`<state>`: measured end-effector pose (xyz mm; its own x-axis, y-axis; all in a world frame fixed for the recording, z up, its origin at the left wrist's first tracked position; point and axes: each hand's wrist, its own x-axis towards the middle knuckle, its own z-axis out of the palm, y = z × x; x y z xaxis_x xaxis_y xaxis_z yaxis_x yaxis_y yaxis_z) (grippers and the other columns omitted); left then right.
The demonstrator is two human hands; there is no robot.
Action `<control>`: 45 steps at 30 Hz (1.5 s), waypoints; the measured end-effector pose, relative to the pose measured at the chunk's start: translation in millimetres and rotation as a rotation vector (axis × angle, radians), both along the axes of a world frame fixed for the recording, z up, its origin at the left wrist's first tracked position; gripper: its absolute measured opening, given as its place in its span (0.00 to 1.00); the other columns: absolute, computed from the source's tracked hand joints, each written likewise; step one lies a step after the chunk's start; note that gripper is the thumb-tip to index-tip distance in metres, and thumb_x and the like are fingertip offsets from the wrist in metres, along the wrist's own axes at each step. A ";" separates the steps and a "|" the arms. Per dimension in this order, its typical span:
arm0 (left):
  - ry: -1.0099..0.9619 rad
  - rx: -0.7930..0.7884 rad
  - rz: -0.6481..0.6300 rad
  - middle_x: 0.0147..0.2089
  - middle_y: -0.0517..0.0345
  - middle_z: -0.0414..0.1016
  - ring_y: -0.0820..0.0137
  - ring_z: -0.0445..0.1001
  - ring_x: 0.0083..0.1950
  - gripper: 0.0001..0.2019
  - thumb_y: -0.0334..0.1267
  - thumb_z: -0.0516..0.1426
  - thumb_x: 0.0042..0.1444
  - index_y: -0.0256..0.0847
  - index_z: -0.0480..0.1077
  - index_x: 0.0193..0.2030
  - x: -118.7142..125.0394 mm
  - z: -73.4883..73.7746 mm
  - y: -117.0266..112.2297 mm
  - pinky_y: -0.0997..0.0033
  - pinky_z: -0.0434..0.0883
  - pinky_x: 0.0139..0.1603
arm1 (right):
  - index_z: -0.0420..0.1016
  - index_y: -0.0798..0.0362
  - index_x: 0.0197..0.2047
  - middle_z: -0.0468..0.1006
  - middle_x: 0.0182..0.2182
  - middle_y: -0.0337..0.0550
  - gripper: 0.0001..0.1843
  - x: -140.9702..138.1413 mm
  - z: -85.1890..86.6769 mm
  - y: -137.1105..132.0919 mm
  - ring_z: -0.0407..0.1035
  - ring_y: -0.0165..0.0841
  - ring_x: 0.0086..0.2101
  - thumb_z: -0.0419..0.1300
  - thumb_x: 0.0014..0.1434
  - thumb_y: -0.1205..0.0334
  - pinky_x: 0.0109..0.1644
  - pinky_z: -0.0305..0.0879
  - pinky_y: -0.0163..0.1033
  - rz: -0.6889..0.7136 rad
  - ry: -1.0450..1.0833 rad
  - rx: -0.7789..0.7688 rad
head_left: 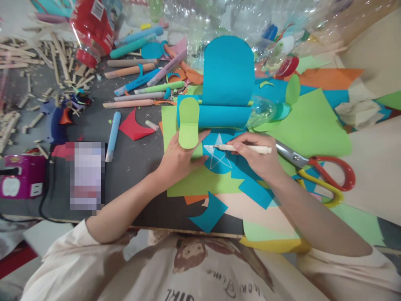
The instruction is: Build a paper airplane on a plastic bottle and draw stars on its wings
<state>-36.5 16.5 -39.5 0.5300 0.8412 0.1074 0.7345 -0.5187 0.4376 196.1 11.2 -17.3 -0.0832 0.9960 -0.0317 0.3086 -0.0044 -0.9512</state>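
My right hand (261,156) pinches a white marker (255,148), its tip at the left side of a white star (220,154) drawn on a round piece of blue paper (216,166). Two of the star's points are filled in with white. My left hand (180,156) lies with finger and thumb apart along the left edge of that piece, holding nothing. Over its back hangs the lower end of a light green paper strip (189,121). This strip is on a blue paper-covered roll (222,116), from which a rounded blue flap (228,69) extends. Light green paper (178,186) lies underneath.
Red-and-yellow-handled scissors (296,158) lie right of my right hand. Several markers (144,88), wood sticks (59,54) and a red bottle (92,31) occupy the left and back. A phone (87,175) lies near the front edge; blue scraps (209,213) are closer to me.
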 end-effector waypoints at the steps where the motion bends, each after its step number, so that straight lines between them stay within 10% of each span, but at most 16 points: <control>1: -0.002 0.001 0.000 0.63 0.45 0.70 0.51 0.68 0.64 0.26 0.48 0.54 0.65 0.45 0.62 0.68 0.1 0.4 -0.1 0.51 0.69 0.62 | 0.80 0.49 0.26 0.77 0.20 0.37 0.08 0.0 0.3 -0.2 0.66 0.30 0.20 0.62 0.53 0.59 0.23 0.59 0.35 -0.003 0.003 0.001; 32: -0.030 -0.006 0.007 0.61 0.41 0.70 0.49 0.68 0.64 0.26 0.45 0.56 0.64 0.43 0.63 0.68 0.8 0.2 0.5 0.47 0.69 0.62 | 0.76 0.49 0.20 0.79 0.21 0.38 0.08 1.5 -0.8 3.8 0.71 0.32 0.23 0.61 0.49 0.64 0.25 0.65 0.36 -0.011 0.132 -0.064; 45: 0.038 0.037 0.021 0.59 0.41 0.72 0.50 0.69 0.60 0.26 0.47 0.53 0.66 0.42 0.63 0.68 6.3 -1.2 0.9 0.47 0.69 0.61 | 0.81 0.47 0.38 0.83 0.28 0.39 0.08 0.2 0.6 -4.0 0.75 0.32 0.27 0.64 0.57 0.54 0.33 0.74 0.39 -0.079 0.293 -0.029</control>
<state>-30.2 17.4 -40.7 0.5166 0.8479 0.1190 0.7612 -0.5185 0.3895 196.2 7.2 -16.7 -0.0157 0.9988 -0.0460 0.0184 -0.0457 -0.9988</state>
